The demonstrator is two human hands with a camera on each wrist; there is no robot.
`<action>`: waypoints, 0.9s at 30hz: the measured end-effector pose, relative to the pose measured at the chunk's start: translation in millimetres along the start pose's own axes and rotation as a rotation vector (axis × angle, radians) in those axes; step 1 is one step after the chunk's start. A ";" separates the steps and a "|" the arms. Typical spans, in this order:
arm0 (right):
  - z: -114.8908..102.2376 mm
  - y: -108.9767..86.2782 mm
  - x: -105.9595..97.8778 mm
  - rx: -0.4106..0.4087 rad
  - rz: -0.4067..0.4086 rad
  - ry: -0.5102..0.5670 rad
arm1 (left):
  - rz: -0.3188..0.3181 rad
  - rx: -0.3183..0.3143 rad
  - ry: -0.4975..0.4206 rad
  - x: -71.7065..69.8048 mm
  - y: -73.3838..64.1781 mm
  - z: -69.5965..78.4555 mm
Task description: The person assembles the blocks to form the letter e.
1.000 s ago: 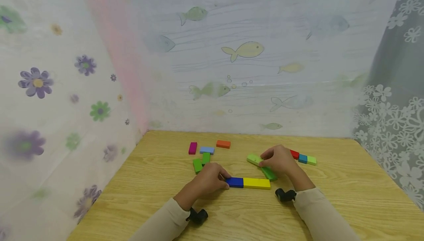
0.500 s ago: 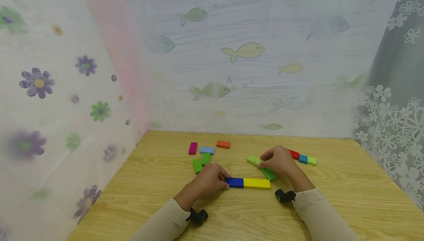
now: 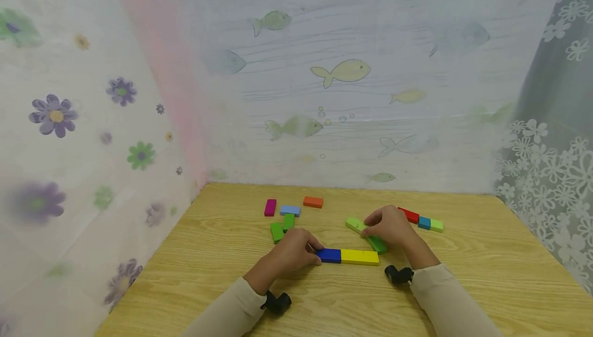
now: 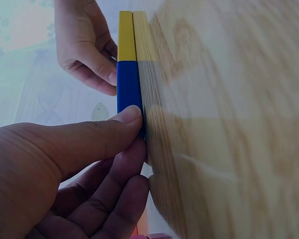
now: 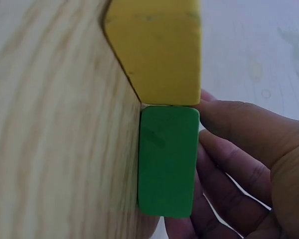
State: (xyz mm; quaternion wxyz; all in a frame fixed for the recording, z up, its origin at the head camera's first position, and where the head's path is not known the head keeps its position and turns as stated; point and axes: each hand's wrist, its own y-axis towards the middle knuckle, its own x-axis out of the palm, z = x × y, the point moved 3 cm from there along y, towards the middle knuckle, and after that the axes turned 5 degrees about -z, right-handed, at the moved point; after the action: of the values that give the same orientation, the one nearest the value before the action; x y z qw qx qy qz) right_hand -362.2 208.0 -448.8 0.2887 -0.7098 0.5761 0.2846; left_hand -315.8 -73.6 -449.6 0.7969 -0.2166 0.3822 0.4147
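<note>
My left hand [image 3: 293, 252] pinches the left end of a blue block [image 3: 330, 255] between thumb and fingers, low at the wooden table. Against the blue block's other end lies a longer yellow block [image 3: 360, 257], in one straight row. Beyond it, my right hand [image 3: 390, 226] pinches a light green block [image 3: 354, 224] near its right end. A darker green block [image 3: 377, 245] slants from under that hand to the yellow block's far right corner. In the right wrist view the green block's end [image 5: 169, 162] stands close beside the yellow one. The hand hides where both greens meet.
Past my left hand lie two green blocks [image 3: 289, 222], a light blue block [image 3: 290, 211], a magenta block [image 3: 271, 207] and an orange block [image 3: 313, 202]. Right of my right hand, red [image 3: 408, 215], teal [image 3: 424, 223] and lime [image 3: 436, 225] blocks form a row. A fish-print curtain [image 3: 352, 121] bounds the table [image 3: 324, 306].
</note>
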 end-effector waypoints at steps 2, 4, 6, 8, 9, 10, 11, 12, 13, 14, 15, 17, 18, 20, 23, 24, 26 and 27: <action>0.1 0.2 0.3 -0.003 0.000 0.005 | 0.000 -0.002 -0.002 -0.1 -0.4 0.3; -0.1 0.4 0.8 -0.007 -0.003 0.007 | 0.000 -0.002 -0.003 -0.1 -0.7 0.4; -0.9 0.1 1.2 -0.007 -0.006 0.009 | -0.001 -0.004 -0.004 -0.3 -0.6 0.7; -1.5 -0.2 1.7 -0.008 -0.010 0.008 | -0.001 -0.004 -0.007 -0.4 -0.8 1.0; -1.7 -0.2 1.9 -0.006 -0.011 0.009 | -0.001 -0.004 -0.008 -0.5 -0.8 1.2; -1.8 -0.3 2.1 -0.005 -0.011 0.010 | -0.001 -0.003 -0.009 -0.6 -0.9 1.5; -1.6 -0.2 2.2 -0.006 -0.011 0.011 | -0.001 -0.003 -0.009 -0.6 -1.0 1.7; -1.3 -0.1 2.4 -0.007 -0.012 0.012 | -0.001 -0.001 -0.009 -0.6 -0.9 1.8; -1.3 0.1 2.6 -0.007 -0.012 0.013 | 0.000 -0.001 -0.008 -0.6 -1.0 1.7; -1.2 0.2 2.8 -0.007 -0.011 0.015 | 0.001 -0.001 -0.006 -0.6 -1.1 1.8; -1.0 0.3 3.1 -0.007 -0.012 0.017 | 0.002 -0.001 -0.005 -0.6 -1.0 1.7; -0.7 0.5 3.4 -0.007 -0.012 0.020 | 0.003 0.000 -0.001 -0.6 -0.9 1.3; -0.9 0.4 3.5 -0.007 -0.012 0.021 | 0.003 0.000 0.000 -0.5 -0.8 1.0; -0.7 0.2 3.5 -0.008 -0.011 0.023 | 0.003 0.000 0.004 -0.3 -0.5 0.5; -1.3 -0.2 3.3 -0.011 -0.010 0.025 | 0.002 0.002 0.005 -0.1 -0.2 -0.1; -1.5 -0.3 3.2 -0.012 -0.010 0.025 | 0.002 0.002 0.005 -0.1 -0.2 -0.2; -2.1 -0.3 3.1 -0.015 -0.009 0.023 | 0.003 0.003 0.003 -0.2 -0.3 -0.1; -2.4 -0.3 3.1 -0.016 -0.010 0.022 | 0.003 0.003 0.001 -0.3 -0.3 0.0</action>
State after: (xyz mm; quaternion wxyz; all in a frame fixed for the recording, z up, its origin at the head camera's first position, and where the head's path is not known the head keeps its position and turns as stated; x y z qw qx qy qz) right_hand -361.2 204.2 -449.4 0.2778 -0.7180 0.5735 0.2799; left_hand -315.6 -74.0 -449.3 0.7963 -0.2152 0.3837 0.4153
